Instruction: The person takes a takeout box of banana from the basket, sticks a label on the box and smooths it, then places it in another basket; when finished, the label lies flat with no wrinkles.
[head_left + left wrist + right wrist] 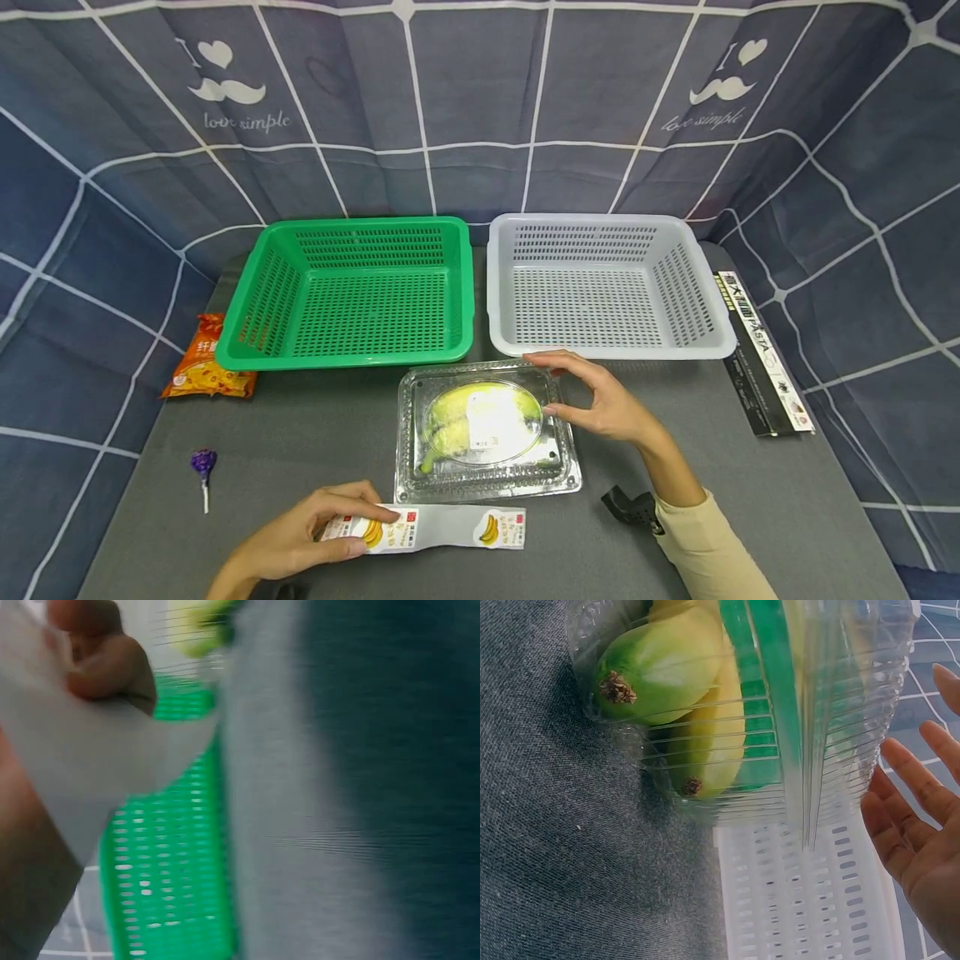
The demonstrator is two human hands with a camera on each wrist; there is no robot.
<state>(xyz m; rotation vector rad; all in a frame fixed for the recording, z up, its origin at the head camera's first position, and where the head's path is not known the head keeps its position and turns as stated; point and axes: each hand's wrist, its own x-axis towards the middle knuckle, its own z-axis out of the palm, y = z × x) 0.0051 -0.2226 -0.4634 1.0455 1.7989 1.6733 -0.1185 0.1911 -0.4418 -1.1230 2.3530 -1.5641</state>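
My left hand [315,529] pinches a white paper band [450,533] printed with yellow bananas, just in front of a clear plastic box; the left wrist view shows the band [105,750] blurred, with curled fingertips [112,667] on it. Inside the closed clear box [566,471] lie green-yellow bananas [450,437], a white label over them. My right hand [600,404] is at the box's right side, fingers spread and loosely bent, with fingertips at its edge. In the right wrist view that hand [922,802] appears beside the ribbed wall [840,772] without gripping it.
Behind the box stand a green basket [345,362] and a white basket [607,352], side by side. An orange snack bag [206,362] and a purple lollipop [203,462] lie at left. A black-and-white pasta box [765,358] lies at right.
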